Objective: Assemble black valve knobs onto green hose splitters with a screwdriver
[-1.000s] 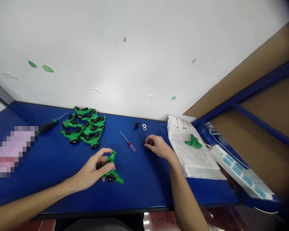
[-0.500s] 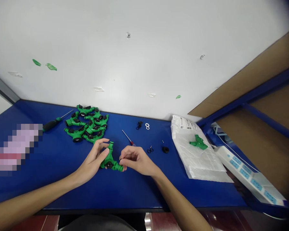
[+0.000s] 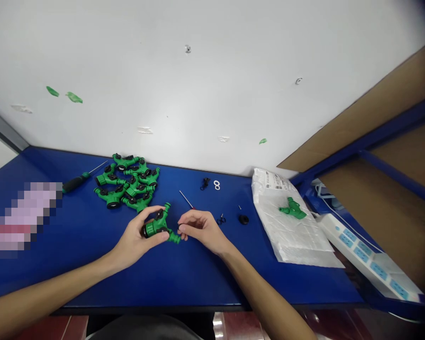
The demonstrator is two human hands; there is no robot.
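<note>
Two hands work around one green hose splitter (image 3: 158, 227), held near the middle of the tabletop (image 3: 198, 278), closer to the near edge than the far one. The left hand (image 3: 132, 241) is clenched round its body, fingers curled over the top, with a black end facing left. The right hand (image 3: 201, 229) is half closed, its fingertips (image 3: 181, 228) at the splitter's green spout; I cannot tell whether they touch it or sit just beside it. Whether the splitter rests on the tabletop or is held just above it is also unclear.

With the left hand bearing the load, a slack grip could let the splitter drop and bounce. Toward the far edge, the heap of splitters (image 3: 126, 189) lies just behind the left hand, so a careless swing of the wrist could spill it. A small black clip (image 3: 221, 219) and a black cap (image 3: 243, 219) lie to the right of the right hand; a sweep of that forearm could scatter them, and the round cap might roll away. A thin pin (image 3: 240, 207) beside the cap is small enough to lose. A screwdriver (image 3: 186, 200) aims its bare shaft toward the right fingers, with its handle hidden behind them, so a sudden reach could meet the tip
</note>
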